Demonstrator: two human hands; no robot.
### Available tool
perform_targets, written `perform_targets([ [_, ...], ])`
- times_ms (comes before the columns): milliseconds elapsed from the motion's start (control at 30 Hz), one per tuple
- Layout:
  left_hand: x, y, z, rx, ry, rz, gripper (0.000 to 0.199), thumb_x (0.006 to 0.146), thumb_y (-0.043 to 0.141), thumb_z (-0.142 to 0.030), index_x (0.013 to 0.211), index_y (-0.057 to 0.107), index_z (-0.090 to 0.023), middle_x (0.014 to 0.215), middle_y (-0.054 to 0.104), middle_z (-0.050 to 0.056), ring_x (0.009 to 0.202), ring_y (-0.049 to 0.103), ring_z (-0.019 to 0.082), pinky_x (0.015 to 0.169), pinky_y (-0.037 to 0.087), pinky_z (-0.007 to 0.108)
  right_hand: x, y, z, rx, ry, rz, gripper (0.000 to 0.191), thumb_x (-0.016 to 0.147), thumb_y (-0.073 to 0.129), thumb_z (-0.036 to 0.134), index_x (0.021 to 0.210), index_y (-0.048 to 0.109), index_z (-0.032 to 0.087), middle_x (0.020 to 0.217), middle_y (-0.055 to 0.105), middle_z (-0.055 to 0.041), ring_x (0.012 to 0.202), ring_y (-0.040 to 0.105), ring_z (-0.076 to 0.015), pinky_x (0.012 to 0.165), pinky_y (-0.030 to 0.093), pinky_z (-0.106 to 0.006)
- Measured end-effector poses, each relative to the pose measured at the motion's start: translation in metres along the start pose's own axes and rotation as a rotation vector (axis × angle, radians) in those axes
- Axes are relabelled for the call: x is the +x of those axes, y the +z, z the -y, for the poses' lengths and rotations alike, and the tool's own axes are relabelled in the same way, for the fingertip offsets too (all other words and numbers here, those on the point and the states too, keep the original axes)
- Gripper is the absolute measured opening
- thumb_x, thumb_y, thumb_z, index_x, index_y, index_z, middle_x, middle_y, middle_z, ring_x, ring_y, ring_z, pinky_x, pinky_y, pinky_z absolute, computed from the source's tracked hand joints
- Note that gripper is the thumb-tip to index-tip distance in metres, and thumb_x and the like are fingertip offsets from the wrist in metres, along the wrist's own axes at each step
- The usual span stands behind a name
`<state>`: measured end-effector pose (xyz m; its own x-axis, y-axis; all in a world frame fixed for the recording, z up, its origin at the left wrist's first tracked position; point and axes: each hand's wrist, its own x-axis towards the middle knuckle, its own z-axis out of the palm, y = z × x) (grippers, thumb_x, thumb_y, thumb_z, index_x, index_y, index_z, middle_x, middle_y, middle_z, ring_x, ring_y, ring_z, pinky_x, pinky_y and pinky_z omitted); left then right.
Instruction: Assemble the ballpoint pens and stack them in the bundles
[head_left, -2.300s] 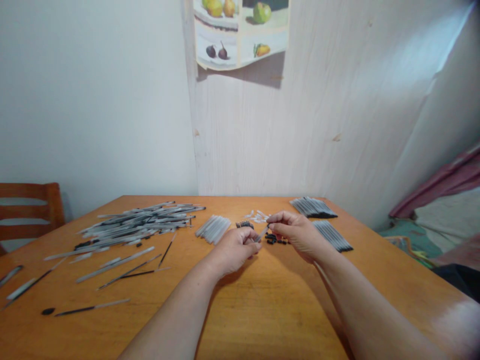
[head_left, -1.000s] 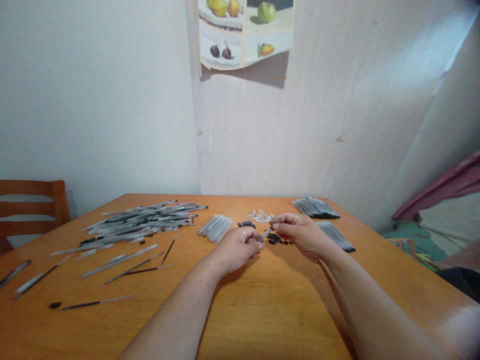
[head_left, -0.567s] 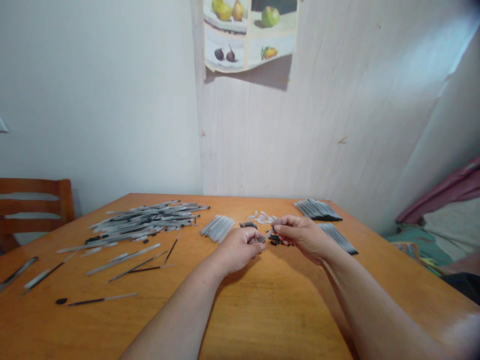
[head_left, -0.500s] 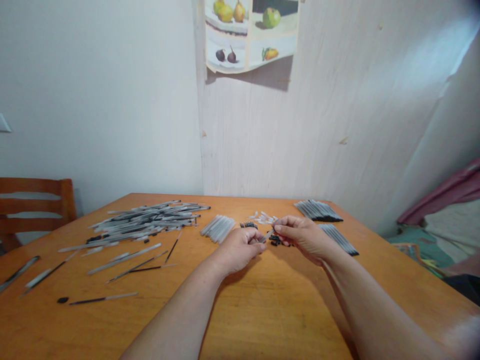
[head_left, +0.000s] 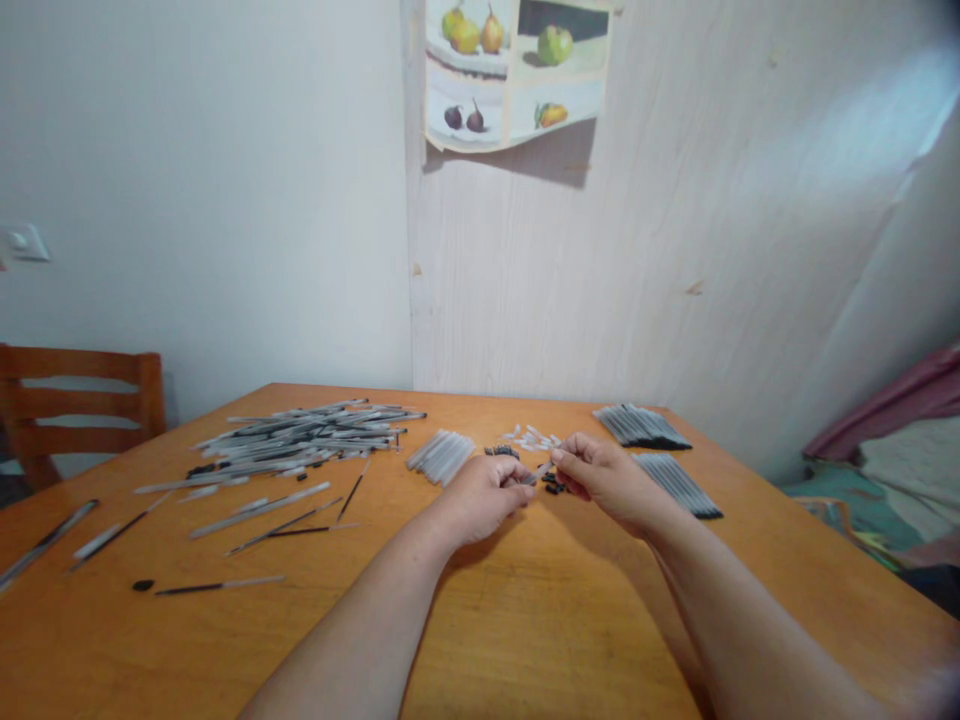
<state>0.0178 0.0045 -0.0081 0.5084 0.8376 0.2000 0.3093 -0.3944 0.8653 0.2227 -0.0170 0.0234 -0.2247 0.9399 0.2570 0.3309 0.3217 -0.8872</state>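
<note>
My left hand [head_left: 491, 497] is closed, thumb against fingers, around a thin translucent pen barrel [head_left: 541, 471]. The barrel's far end points up and right to my right hand [head_left: 596, 474], whose thumb and fingertips pinch it; any small part there is too tiny to make out. Beneath and between the hands lie several small black pen parts [head_left: 553, 487]. Beyond my left hand is a short row of black pieces [head_left: 501, 451], partly hidden, with scattered small white pieces [head_left: 531, 438] behind. A bundle of clear pen barrels [head_left: 441, 457] lies left of these.
On the wooden table [head_left: 495, 620], a large loose heap of pens [head_left: 307, 436] covers the back left. Loose refills [head_left: 307, 530] and a black cap [head_left: 142, 585] lie nearer. Two neat rows of black-ended pens, a back row [head_left: 641, 425] and a front row [head_left: 679, 485], lie right.
The camera view has shifted slightly, so the scene sits a little further right. My hands stay together at the barrel, which shows a bit more between them now.
</note>
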Motion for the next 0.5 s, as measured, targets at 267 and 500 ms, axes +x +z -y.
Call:
perform_targets([
  [267,-0.0004,0.0010,-0.0009,0.066,0.038,-0.041,0.022,0.080,0.062,-0.032,0.089,0.072,-0.015,0.077,0.064,0.003,0.068,0.052,0.014,0.061,0.036,0.024,0.0047,0.0075,-0.0002,-0.195,-0.096,-0.083,0.046,0.089,0.049,0.058,0.063,0.044,0.021,0.060,0.040,0.0034,0.058,0.037,-0.0121,0.055,0.028,-0.027],
  [500,-0.0011,-0.0019,-0.0049,-0.036,0.011,0.019,0.023,0.081,0.059,-0.034,0.089,0.070,-0.015,0.078,0.064,0.002,0.069,0.055,0.013,0.063,0.040,0.025,0.0046,0.0081,-0.0004,-0.086,-0.074,-0.074,0.054,0.091,0.039,0.064,0.060,0.044,0.021,0.057,0.040,0.0026,0.055,0.036,-0.0119,0.053,0.027,-0.027],
])
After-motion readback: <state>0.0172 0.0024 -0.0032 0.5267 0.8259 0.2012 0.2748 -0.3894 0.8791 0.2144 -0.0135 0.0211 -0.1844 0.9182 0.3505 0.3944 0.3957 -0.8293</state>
